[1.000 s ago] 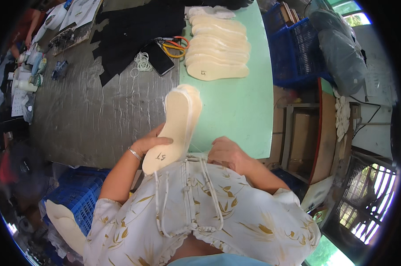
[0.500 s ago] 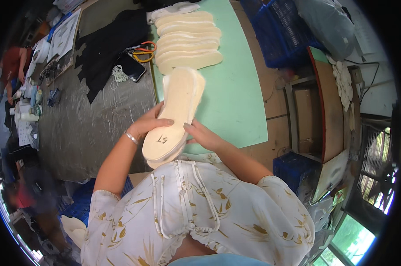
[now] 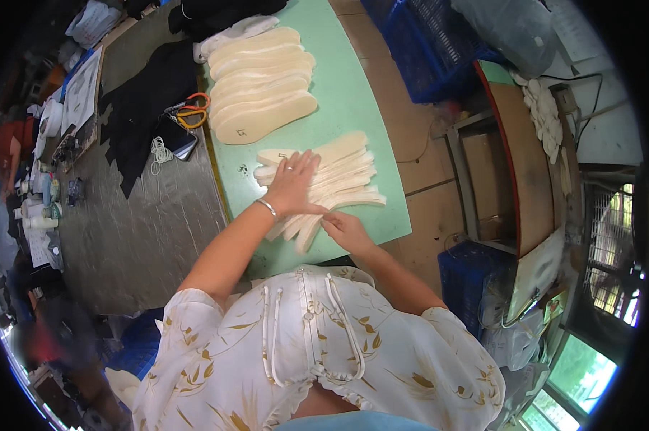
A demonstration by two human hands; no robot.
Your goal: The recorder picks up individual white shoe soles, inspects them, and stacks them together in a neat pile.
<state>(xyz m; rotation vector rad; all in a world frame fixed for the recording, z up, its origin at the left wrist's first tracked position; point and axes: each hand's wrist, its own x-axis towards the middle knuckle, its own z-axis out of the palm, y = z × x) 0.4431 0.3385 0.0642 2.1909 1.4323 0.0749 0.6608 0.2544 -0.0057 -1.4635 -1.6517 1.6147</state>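
So, crates: a blue crate (image 3: pixel 421 57) stands upper right, near a grey bag (image 3: pixel 515 32); a smaller crate (image 3: pixel 475 284) sits below; contents unclear.
Shelf (image 3: pixel 454 154): metal-framed, with what looks like a brown box (image 3: pixel 482 183) inside.
Insoles (image 3: pixel 342 172): cream, fanned out on the green board (image 3: pixel 346 86); a neater row (image 3: pixel 263 86) lies beyond.
Left hand (image 3: pixel 296 187): palm down on them, spread rather than gripping.
Right hand (image 3: pixel 346 233): fingertips at their near ends; cannot tell whether pinched.
Grey tabletop (image 3: pixel 138 223): black cloth (image 3: pixel 141 108), scissors (image 3: pixel 193 113), phone (image 3: pixel 184 146), string (image 3: pixel 159 153).
Room: tiled floor (image 3: pixel 385 79), barred window (image 3: pixel 612 258) at right.
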